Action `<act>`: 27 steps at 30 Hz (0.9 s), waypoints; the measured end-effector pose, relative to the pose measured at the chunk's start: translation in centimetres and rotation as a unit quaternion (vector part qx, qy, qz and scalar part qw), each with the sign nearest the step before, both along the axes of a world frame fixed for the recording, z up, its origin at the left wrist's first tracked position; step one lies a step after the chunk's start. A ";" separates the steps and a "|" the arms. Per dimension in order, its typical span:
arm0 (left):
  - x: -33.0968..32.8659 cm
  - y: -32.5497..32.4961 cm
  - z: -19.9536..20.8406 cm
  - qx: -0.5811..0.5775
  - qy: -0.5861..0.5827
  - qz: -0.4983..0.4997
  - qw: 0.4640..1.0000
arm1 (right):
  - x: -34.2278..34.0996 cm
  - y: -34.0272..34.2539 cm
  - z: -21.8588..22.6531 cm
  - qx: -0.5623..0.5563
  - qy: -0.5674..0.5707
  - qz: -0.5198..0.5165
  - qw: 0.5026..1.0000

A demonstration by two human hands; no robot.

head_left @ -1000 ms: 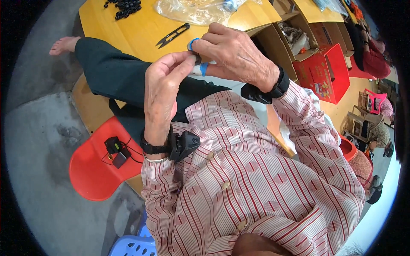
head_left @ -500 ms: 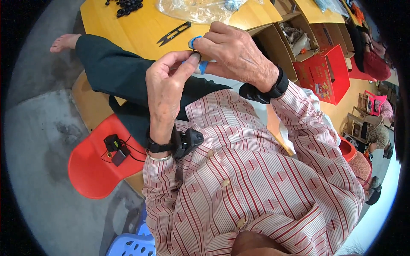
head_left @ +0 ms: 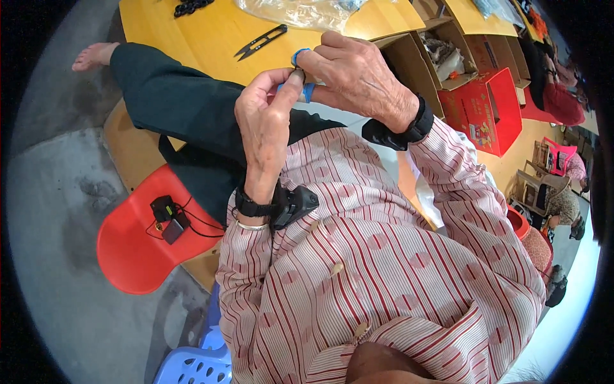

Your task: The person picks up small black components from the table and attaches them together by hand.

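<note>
My left hand (head_left: 263,118) and my right hand (head_left: 361,77) meet fingertip to fingertip in front of the yellow table. Pinched between them is a small black ring (head_left: 299,68), mostly covered by the fingers in this view; its exact kind is not clear. Blue tape (head_left: 300,55) wraps fingers of my right hand. Beyond the hands lies a pair of black thread snips (head_left: 262,42), untouched on the tabletop. A bunch of small black pieces (head_left: 192,6) sits at the far left of the table.
Clear plastic bags (head_left: 300,14) lie on the yellow table (head_left: 166,38). Open cardboard boxes (head_left: 409,70) and a red box (head_left: 486,109) stand to the right. A red chair (head_left: 134,256) with a small black device (head_left: 169,217) is at left. Other people sit far right.
Both hands have shifted slightly right, still pinched together. The black ring shows less between the fingertips. The whole view has moved a little.
</note>
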State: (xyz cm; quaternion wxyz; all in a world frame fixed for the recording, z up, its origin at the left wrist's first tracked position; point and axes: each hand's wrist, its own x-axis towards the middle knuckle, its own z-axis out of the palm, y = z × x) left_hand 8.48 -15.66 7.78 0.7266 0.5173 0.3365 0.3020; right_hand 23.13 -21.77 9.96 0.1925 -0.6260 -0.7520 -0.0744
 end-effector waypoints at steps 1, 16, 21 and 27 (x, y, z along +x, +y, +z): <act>0.0 0.0 0.0 -0.006 -0.002 0.004 1.000 | 0.0 0.0 0.1 0.002 -0.010 0.006 1.000; 0.0 0.2 -0.3 -0.019 0.024 0.001 1.000 | 0.1 0.0 0.5 -0.071 0.015 -0.003 0.997; -0.5 0.7 0.2 -0.034 0.018 -0.025 0.999 | 0.4 0.1 0.0 -0.066 0.057 0.017 0.996; -1.6 2.0 0.6 -0.035 0.031 -0.111 0.993 | 1.1 -0.1 -0.6 -0.055 0.083 0.025 0.995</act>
